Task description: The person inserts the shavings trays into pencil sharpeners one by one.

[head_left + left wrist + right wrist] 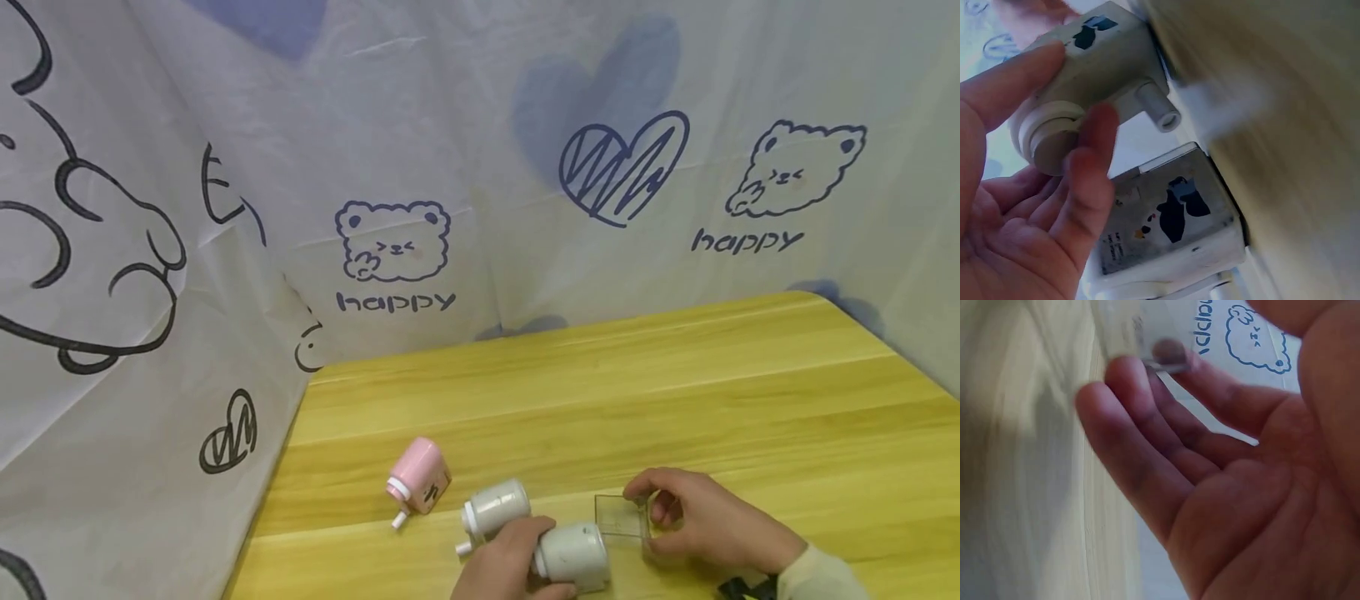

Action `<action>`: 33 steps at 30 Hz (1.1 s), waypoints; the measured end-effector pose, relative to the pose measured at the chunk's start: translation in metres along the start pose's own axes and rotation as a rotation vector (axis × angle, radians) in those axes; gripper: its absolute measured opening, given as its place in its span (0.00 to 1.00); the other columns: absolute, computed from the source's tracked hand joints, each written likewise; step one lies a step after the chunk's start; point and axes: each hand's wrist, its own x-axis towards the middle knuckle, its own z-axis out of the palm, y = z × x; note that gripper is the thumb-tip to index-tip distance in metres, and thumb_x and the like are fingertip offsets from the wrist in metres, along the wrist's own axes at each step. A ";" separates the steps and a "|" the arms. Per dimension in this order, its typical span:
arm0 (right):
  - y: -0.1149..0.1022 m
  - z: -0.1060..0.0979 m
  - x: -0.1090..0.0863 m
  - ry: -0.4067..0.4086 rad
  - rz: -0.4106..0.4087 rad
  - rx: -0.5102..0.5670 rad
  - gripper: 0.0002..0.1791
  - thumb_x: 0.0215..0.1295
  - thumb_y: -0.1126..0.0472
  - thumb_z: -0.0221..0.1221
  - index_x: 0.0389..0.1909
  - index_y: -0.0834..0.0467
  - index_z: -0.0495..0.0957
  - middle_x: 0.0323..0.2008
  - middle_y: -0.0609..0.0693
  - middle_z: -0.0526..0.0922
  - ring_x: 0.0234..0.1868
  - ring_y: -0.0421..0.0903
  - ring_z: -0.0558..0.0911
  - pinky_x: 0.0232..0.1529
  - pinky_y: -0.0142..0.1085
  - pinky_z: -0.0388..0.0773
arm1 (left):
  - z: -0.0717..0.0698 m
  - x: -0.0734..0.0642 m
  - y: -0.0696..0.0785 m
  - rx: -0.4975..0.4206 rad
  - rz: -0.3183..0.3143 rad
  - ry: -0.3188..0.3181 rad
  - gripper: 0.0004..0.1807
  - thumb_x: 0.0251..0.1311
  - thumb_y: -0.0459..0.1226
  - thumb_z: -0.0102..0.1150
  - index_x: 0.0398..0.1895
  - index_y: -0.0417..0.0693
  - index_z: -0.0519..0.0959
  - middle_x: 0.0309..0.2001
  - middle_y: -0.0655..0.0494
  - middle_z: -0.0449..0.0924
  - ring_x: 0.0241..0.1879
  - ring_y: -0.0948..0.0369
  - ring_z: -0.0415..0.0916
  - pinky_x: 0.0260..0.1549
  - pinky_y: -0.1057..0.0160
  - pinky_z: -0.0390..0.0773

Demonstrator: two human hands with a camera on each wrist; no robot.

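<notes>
My left hand [504, 568] grips a pale grey crank pencil sharpener [577, 552] low at the front of the table. In the left wrist view, fingers and thumb lie around its round front, and its crank knob [1163, 112] sticks out. A second pale grey sharpener [501, 507] lies just behind that hand, with a dark printed picture on its side. To its left is a pink sharpener [422, 475] with a white ring and crank. My right hand [701, 515] pinches the edge of a clear plastic box [621, 517], right beside the gripped sharpener.
The yellow wood-grain table [600, 392] stretches back and to the right. White cloth [480, 167] printed with bears and hearts hangs behind it and along its left side. A small black object [746, 588] shows by the right wrist.
</notes>
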 end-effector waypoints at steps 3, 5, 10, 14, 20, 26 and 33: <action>0.001 0.000 -0.001 -0.048 -0.013 0.029 0.25 0.59 0.62 0.72 0.57 0.61 0.78 0.39 0.50 0.79 0.35 0.41 0.76 0.34 0.33 0.76 | -0.001 0.001 -0.006 -0.067 -0.005 -0.006 0.30 0.54 0.48 0.79 0.58 0.50 0.78 0.43 0.64 0.81 0.33 0.74 0.73 0.33 0.66 0.77; 0.001 0.000 -0.001 -0.080 -0.030 0.045 0.24 0.59 0.63 0.71 0.57 0.61 0.78 0.39 0.50 0.80 0.35 0.42 0.77 0.34 0.34 0.77 | -0.001 0.003 -0.009 -0.111 0.000 -0.017 0.29 0.54 0.47 0.79 0.57 0.51 0.78 0.42 0.64 0.82 0.33 0.74 0.74 0.33 0.66 0.77; 0.002 0.000 -0.002 -0.142 -0.085 0.102 0.24 0.61 0.64 0.70 0.57 0.62 0.78 0.40 0.51 0.81 0.36 0.43 0.79 0.35 0.35 0.79 | -0.001 0.007 -0.015 -0.186 0.010 -0.060 0.29 0.57 0.46 0.77 0.58 0.51 0.75 0.41 0.60 0.84 0.31 0.74 0.77 0.32 0.67 0.78; 0.004 0.001 -0.004 -0.198 -0.123 0.171 0.23 0.62 0.66 0.69 0.57 0.64 0.76 0.40 0.53 0.81 0.36 0.44 0.80 0.35 0.36 0.80 | -0.003 0.004 -0.016 -0.205 0.019 -0.077 0.29 0.58 0.45 0.76 0.59 0.50 0.74 0.41 0.58 0.84 0.31 0.73 0.77 0.33 0.67 0.79; 0.005 0.004 -0.005 -0.256 -0.161 0.221 0.22 0.62 0.69 0.67 0.57 0.64 0.76 0.42 0.54 0.81 0.37 0.43 0.80 0.37 0.36 0.81 | -0.010 0.000 -0.017 -0.207 0.024 -0.096 0.29 0.58 0.45 0.77 0.59 0.49 0.75 0.41 0.59 0.83 0.31 0.72 0.77 0.31 0.68 0.78; 0.005 0.012 -0.002 -0.254 -0.184 0.174 0.22 0.60 0.69 0.68 0.55 0.60 0.78 0.40 0.47 0.82 0.36 0.38 0.80 0.37 0.34 0.81 | -0.011 0.002 -0.017 -0.128 0.073 -0.103 0.31 0.56 0.44 0.78 0.61 0.46 0.77 0.45 0.58 0.83 0.34 0.74 0.74 0.33 0.69 0.77; 0.005 0.018 0.001 -0.248 -0.185 0.155 0.21 0.62 0.65 0.71 0.54 0.60 0.77 0.39 0.46 0.81 0.34 0.37 0.79 0.35 0.33 0.81 | -0.005 0.003 -0.017 -0.107 0.118 -0.090 0.33 0.56 0.41 0.78 0.65 0.43 0.76 0.45 0.57 0.82 0.34 0.75 0.73 0.34 0.71 0.77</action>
